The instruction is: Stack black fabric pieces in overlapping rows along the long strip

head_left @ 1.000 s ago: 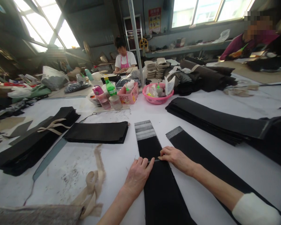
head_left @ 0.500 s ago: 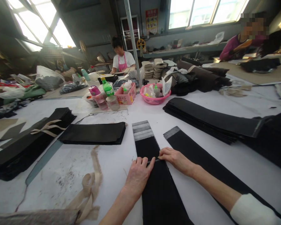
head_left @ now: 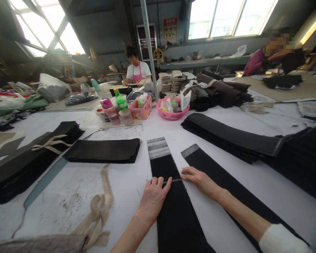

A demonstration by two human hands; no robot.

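Note:
A long black strip of sheet material [head_left: 177,214] lies lengthwise before me, its far end crossed by whitish bands. A thin pale line runs across it near my fingers. My left hand [head_left: 155,196] rests on the strip's left side, fingers lying on it and the index finger pointing along the line. At the right edge of that strip is my right hand [head_left: 201,181], its fingertips slightly apart and holding nothing that I can see. Under my right forearm a second black strip [head_left: 221,186] lies at a slant, with one pale band at its far end.
Stacks of black strips lie at right [head_left: 231,135] and left [head_left: 102,150]; a tied bundle [head_left: 39,158] is farther left. Beige cloth tape [head_left: 97,214] curls at front left. A pink basin [head_left: 173,115], pink box [head_left: 140,110] and green bottle [head_left: 120,100] stand beyond. Several people work behind.
My right hand's fingertips have loosened from the strip's edge and shifted slightly right, uncovering more of the pale line. The left hand stays on the strip. The view has shifted slightly.

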